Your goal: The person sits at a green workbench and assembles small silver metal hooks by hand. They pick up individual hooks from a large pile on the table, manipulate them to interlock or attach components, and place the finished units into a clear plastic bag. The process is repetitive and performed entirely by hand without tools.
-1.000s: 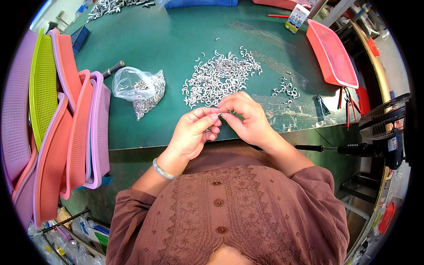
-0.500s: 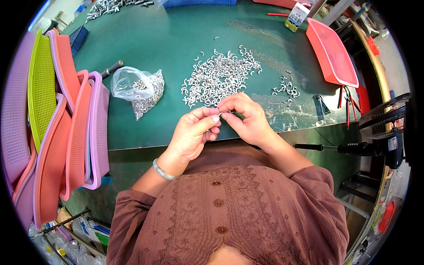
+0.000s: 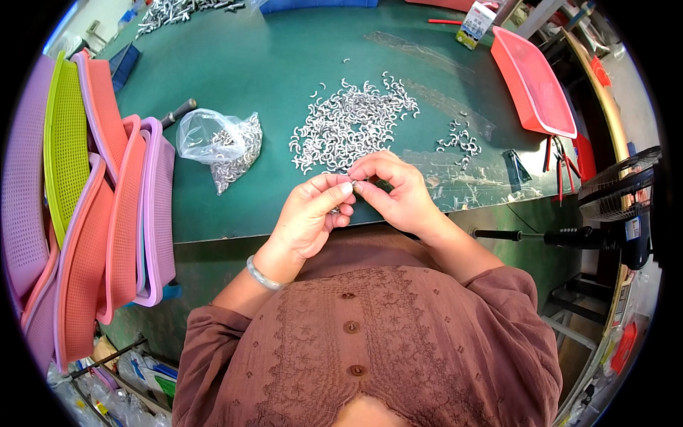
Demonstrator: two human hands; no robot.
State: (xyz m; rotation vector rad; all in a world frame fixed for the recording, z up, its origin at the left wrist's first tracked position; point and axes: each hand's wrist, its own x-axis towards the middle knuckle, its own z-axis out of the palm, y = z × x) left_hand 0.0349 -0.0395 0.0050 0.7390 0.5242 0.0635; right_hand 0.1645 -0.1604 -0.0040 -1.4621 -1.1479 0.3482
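Note:
Both my hands meet at the table's near edge, fingertips almost touching. My left hand (image 3: 312, 213) is closed, pinching a small curved metal piece between thumb and index finger, with more metal showing under its curled fingers. Thumb and index finger of my right hand (image 3: 395, 188) press together on the same small piece, mostly hidden by the fingertips. Just beyond lies a wide pile of small silver C-shaped metal pieces (image 3: 348, 124). A smaller cluster of these pieces (image 3: 461, 144) is to the right. On the left, a clear plastic bag (image 3: 235, 149) holds many more.
Colourful plastic baskets (image 3: 156, 213) stand stacked at the left. A pink basket (image 3: 533, 82), a carton (image 3: 475, 25) and red-handled pliers (image 3: 560, 167) are at the right, near a black fan (image 3: 619, 192). Metal rods (image 3: 174, 14) lie at the far left of the green table (image 3: 235, 71).
My hands stay almost in place, fingertips still together on the small piece. The whole view has shifted very slightly. Nothing else visibly moves.

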